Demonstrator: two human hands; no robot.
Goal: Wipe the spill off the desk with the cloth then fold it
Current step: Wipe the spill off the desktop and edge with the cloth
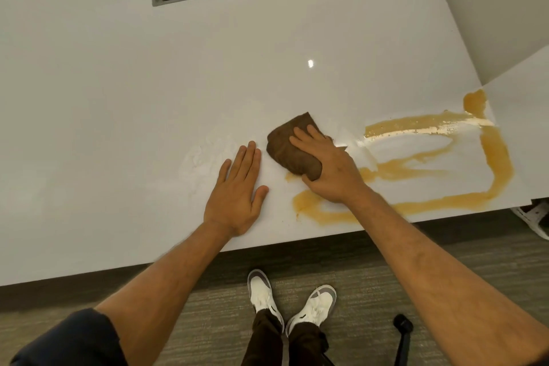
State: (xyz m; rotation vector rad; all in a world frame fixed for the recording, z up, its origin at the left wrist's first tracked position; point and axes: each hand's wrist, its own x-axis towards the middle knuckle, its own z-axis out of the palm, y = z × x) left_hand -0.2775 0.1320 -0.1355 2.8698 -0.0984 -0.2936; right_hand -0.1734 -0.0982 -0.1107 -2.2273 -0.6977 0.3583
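Your cloth [292, 147], bunched into a brown wad, lies on the desk [118, 83] with its long axis running from near right to far left, at the left end of the orange spill [416, 166]. Your right hand [329, 166] presses it, fingers spread over the top, thumb curled round its near end. Your left hand [237, 190] rests flat and fully open on bare desk just beside the cloth, holding nothing.
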